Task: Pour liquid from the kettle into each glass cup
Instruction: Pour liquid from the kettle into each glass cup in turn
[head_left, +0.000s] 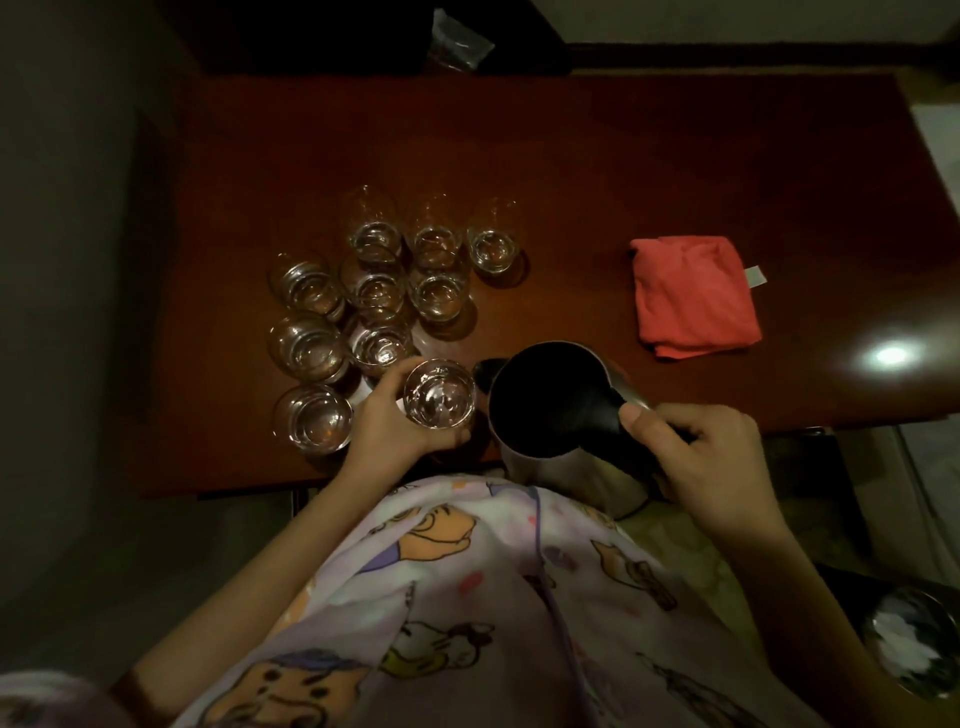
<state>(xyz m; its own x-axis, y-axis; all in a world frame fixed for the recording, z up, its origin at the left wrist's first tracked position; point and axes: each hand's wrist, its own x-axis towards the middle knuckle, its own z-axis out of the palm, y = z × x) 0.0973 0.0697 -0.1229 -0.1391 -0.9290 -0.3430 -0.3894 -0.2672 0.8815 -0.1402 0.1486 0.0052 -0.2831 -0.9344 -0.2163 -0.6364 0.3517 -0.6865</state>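
Kettle (550, 405) in hand, the person stands at the near edge of the dark red tabletop (675, 156). The right hand (701, 457) is wrapped round the kettle's black handle, thumb on top, and the steel body sits low, just above or at the tabletop's near edge, with its open mouth facing up and its spout toward the glasses. The left hand (395, 415) curls round one glass cup (439, 394), holding it right beside the spout. No stream shows between spout and cup at this moment.

Nine more glass cups (374, 291) stand clustered on the left half of the tabletop, some touching. Several seem to carry a shallow layer of clear liquid, judging by the bright rings inside them, so the pouring looks well under way; the held cup may be the one in turn, or one just served. Which cups are filled and which are dry cannot be settled, since clear liquid in clear glass under dim light gives little to go on.

A folded red cloth (696, 296) lies well apart to the right. The kettle's interior is black, so its remaining level is hidden. The base of the kettle is partly covered by the person's patterned shirt (467, 597).
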